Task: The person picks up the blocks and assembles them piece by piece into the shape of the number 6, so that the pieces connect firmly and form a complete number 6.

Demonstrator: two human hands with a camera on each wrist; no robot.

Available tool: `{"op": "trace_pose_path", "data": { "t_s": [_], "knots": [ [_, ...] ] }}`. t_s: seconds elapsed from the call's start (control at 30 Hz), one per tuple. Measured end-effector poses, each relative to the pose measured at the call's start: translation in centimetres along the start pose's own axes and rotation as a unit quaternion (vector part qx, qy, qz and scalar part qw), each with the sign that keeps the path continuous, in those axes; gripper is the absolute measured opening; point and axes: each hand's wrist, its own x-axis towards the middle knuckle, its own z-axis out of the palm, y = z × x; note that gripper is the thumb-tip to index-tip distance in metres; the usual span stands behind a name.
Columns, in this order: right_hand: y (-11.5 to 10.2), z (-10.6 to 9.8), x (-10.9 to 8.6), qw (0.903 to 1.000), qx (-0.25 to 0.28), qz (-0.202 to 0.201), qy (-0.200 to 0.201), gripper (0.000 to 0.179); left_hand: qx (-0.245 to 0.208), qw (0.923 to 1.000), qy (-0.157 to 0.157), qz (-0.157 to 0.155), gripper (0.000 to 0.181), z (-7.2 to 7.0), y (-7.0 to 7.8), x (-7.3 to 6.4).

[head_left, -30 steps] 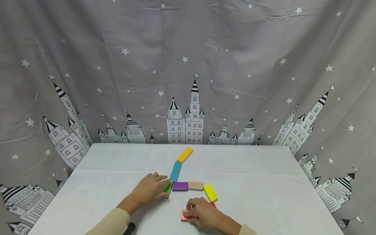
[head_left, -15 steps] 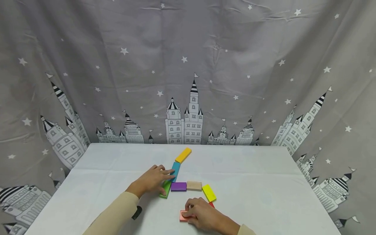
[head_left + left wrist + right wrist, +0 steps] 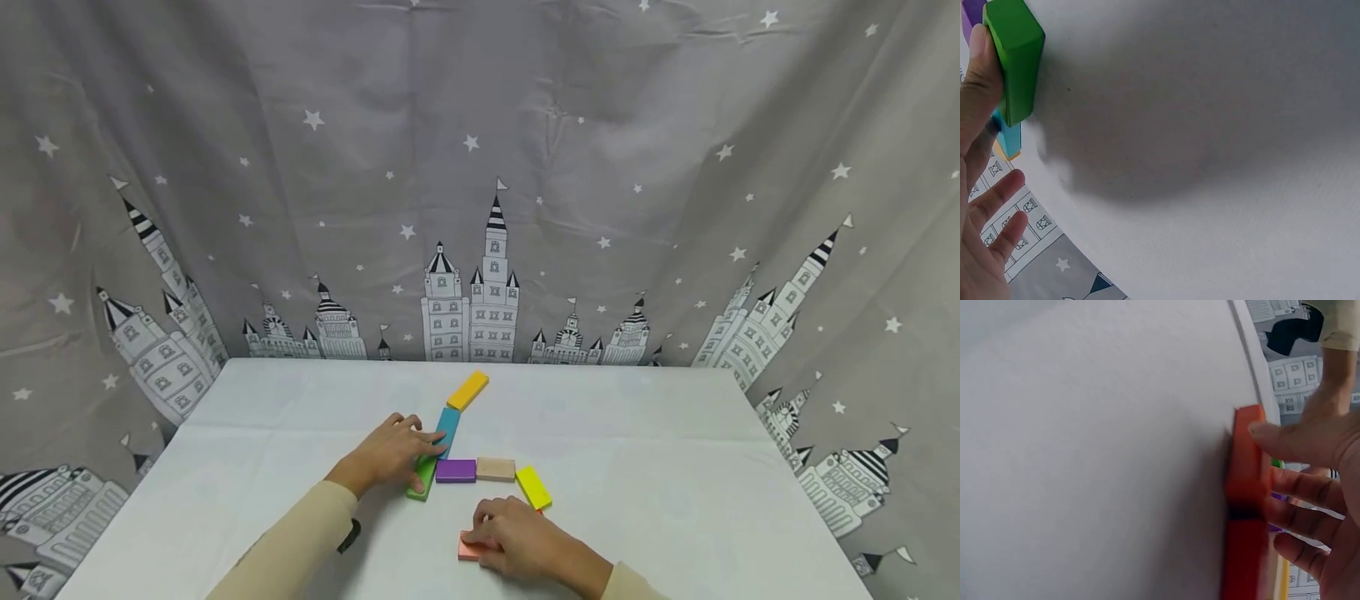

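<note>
In the head view, my left hand [image 3: 392,454] lies over the joint of a green block [image 3: 422,479] and a blue block [image 3: 447,427]. Its thumb touches the green one and a fingertip touches the blue one; two other fingers spread apart in the left wrist view. With thumb and fingers, my right hand [image 3: 517,537] grips a salmon-coloured block [image 3: 469,550] flat on the table. A red block [image 3: 1244,559] meets that block's end in the right wrist view; the hand hides most of it from the head camera.
An orange-yellow block [image 3: 468,390] continues beyond the blue one. A purple block [image 3: 456,472], a tan block [image 3: 496,469] and a yellow block [image 3: 534,487] run rightward from the green-blue joint. The white table [image 3: 637,450] ends at a grey castle-print curtain [image 3: 637,150].
My left hand has shifted from the green block up and right, so a finger now lies on the blue block. My right hand keeps its grip on the salmon block, almost in place.
</note>
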Motion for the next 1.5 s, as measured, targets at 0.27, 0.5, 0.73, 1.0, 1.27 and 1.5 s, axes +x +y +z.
{"op": "trace_pose_path", "data": {
  "t_s": [0.27,0.5,0.73,1.0,1.27,1.5],
  "knots": [
    [1.6,-2.5,1.0,0.9936,-0.034,-0.088,-0.062,0.033,0.012,0.9998,-0.009,-0.016,0.073,-0.6,-0.2,0.5],
    [2.2,-3.4,2.3,0.9736,-0.091,-0.170,-0.122,0.035,0.016,0.9996,-0.013,-0.017,0.072,-0.9,0.0,0.7],
    [1.8,-3.8,3.1,0.9588,-0.120,-0.191,-0.173,0.044,0.022,0.9996,-0.016,0.003,0.072,-0.7,0.1,0.8],
    [1.4,-3.2,3.3,0.9495,-0.153,-0.221,-0.162,0.046,0.020,0.9994,-0.026,0.001,0.074,-0.3,0.3,0.5],
    [1.0,-2.2,3.7,0.9568,-0.144,-0.209,-0.142,0.045,0.028,0.9992,-0.027,-0.002,0.074,-0.5,0.3,0.3],
    [0.4,-1.5,4.6,0.9646,-0.116,-0.200,-0.127,0.042,0.025,0.9993,-0.028,-0.007,0.073,-0.5,0.3,0.1]
  ]
}}
